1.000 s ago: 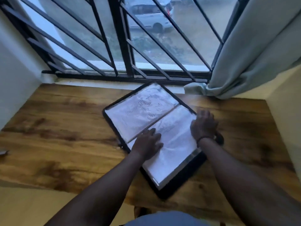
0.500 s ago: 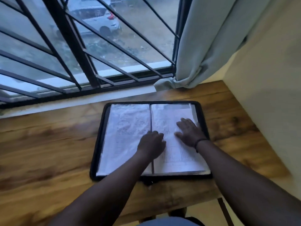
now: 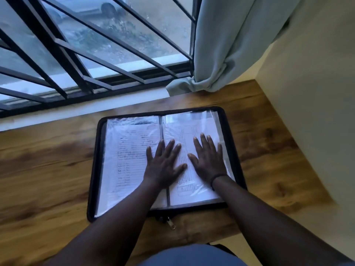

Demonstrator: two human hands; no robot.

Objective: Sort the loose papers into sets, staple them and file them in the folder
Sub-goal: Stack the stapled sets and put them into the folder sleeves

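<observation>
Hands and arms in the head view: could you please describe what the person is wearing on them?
Both forearms are bare, with no sleeves in view. The left hand wears nothing. The right hand has a thin dark band around its wrist. No rings or gloves show.

- The left hand (image 3: 163, 166), curled on the folder (image 3: 96, 169) near its spine half a second before, flattened out with fingers spread across the spine.
- The right hand (image 3: 208, 158), a second before at the folder's right edge, moved inward onto the right-hand page (image 3: 192, 185) and lay flat, fingers spread.
- The folder, skewed diagonally a second before, sat nearly square to the desk (image 3: 48, 179) edge at frame centre.
- The view swung right: the curtain (image 3: 230, 45) moved to upper centre.
</observation>
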